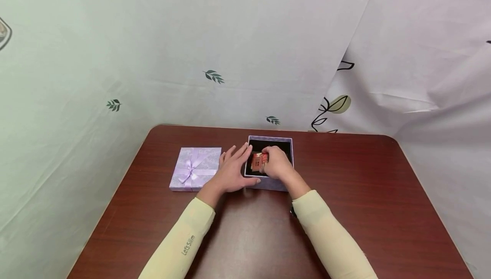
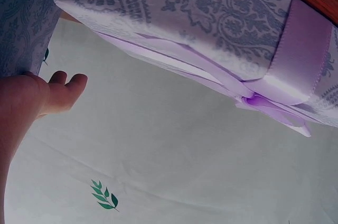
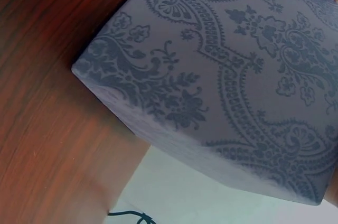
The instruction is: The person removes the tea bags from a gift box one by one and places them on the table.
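Note:
An open gift box with a purple patterned outside and black lining stands near the table's back edge. Inside it, my right hand pinches a small red patterned piece; what kind of thing it is I cannot tell. My left hand has its fingers spread at the box's left rim, the thumb by the front left corner. In the left wrist view part of the left hand shows beside the box wall. The right wrist view is mostly the box's patterned side.
The matching lid, tied with a lilac ribbon bow, lies left of the box, just past the left hand. A brown wooden table carries everything. Behind it hangs a pale cloth with leaf prints.

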A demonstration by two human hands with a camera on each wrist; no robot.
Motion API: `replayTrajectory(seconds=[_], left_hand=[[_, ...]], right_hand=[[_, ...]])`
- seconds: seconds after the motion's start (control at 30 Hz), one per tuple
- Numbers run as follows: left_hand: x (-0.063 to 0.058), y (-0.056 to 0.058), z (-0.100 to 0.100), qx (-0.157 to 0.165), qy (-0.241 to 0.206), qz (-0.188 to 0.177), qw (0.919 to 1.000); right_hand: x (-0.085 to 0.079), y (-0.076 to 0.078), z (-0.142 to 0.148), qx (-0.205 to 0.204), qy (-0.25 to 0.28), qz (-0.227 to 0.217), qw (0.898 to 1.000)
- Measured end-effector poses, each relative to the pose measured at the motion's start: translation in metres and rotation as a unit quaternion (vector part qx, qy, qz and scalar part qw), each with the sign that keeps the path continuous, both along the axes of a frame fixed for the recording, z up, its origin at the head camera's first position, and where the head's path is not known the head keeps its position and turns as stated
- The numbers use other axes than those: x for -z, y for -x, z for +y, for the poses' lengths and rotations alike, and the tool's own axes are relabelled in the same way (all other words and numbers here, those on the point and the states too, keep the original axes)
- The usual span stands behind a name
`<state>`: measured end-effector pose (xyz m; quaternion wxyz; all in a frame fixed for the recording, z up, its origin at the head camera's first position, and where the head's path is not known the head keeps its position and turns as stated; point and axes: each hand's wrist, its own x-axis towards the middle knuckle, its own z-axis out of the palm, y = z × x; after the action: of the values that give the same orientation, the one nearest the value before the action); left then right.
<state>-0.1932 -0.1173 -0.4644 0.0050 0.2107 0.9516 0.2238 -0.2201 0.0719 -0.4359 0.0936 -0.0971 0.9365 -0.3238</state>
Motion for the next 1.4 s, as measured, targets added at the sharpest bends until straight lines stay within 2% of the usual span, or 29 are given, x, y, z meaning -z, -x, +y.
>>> replayTrajectory(seconds=[0.23, 0.63, 1.07, 1.4], left_hand=[[-0.0005, -0.0011, -0.0001, 0.0, -0.001, 0.0, 1.0], [-0.0005, -0.0022, -0.0004, 0.0, 0.0, -0.001, 1.0], [-0.0013, -0.0011, 0.0, -0.003, -0.003, -0.008, 1.0], [-0.0002, 0.0004, -0.0003, 0.001, -0.001, -0.002, 1.0]], right_hand=[[0.0049, -0.0019, -0.002, 0.018, 0.002, 0.018, 1.0], [0.0056, -0.0037, -0.0017, 0.041, 0.016, -0.005, 0.999], [0.006, -0.0047, -0.003, 0.048, 0.005, 0.023, 0.999], [0.004, -0.0046, -0.002, 0.051, 0.045, -0.025, 0.997]])
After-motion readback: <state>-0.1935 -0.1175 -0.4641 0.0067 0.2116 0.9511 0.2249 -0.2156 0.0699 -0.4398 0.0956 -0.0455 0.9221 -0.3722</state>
